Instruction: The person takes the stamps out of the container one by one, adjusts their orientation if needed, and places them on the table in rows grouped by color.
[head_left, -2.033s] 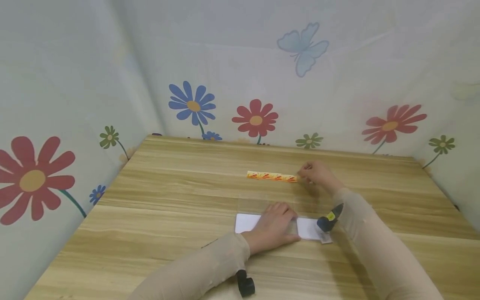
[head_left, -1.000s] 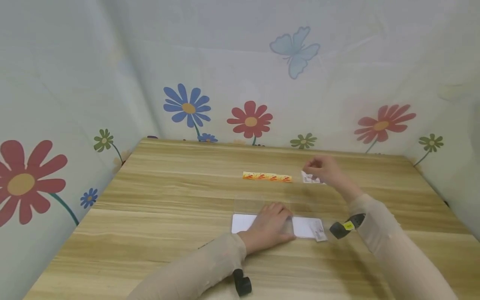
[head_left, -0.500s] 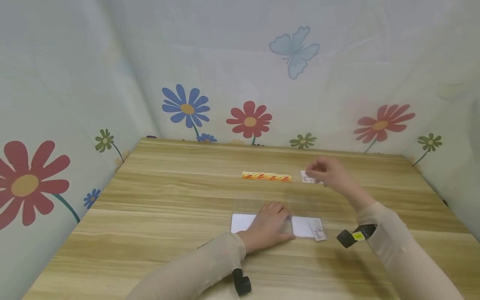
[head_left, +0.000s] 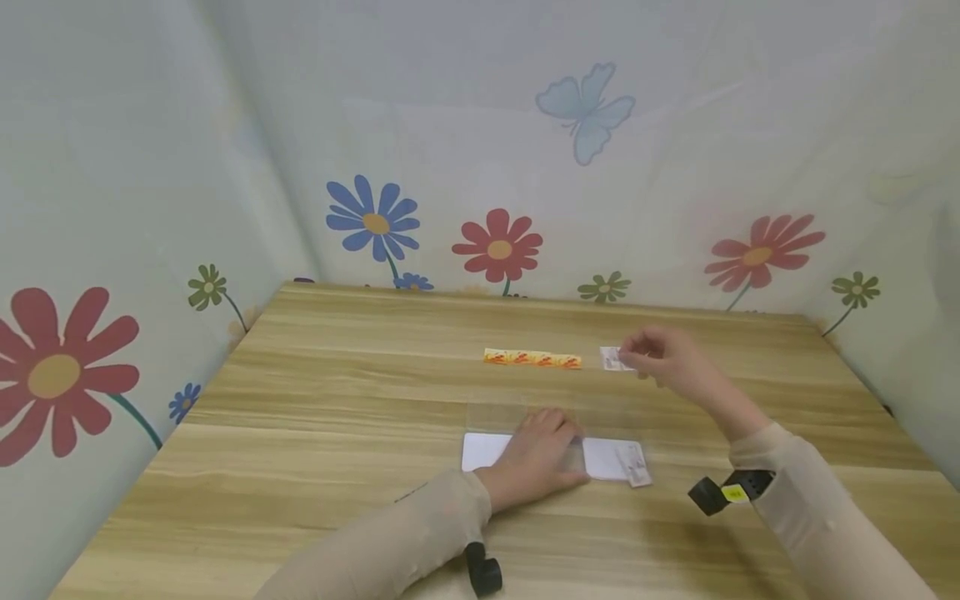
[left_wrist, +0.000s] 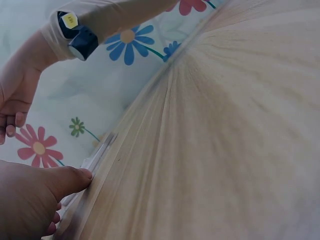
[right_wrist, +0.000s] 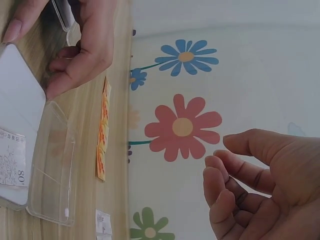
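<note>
The right hand (head_left: pixel 667 365) has edged back, uncovering pale stamps (head_left: pixel 610 357) on the table (head_left: pixel 360 375) just past its empty, loosely curled fingers (right_wrist: pixel 245 172), apparently set down; the left hand (head_left: pixel 536 460) rests on a clear-lidded white case (right_wrist: pixel 19 92).

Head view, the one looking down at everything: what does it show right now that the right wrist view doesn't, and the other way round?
Only the head view: the beige sleeves and the black device with a yellow label on the right wrist.

Only the right wrist view: a readable "80" on the stamp-like paper, and a visible gap between the right hand and the small pale paper.

Both: two hands, the orange-and-yellow strip, the white case, the wooden table and printed flowers.
</note>
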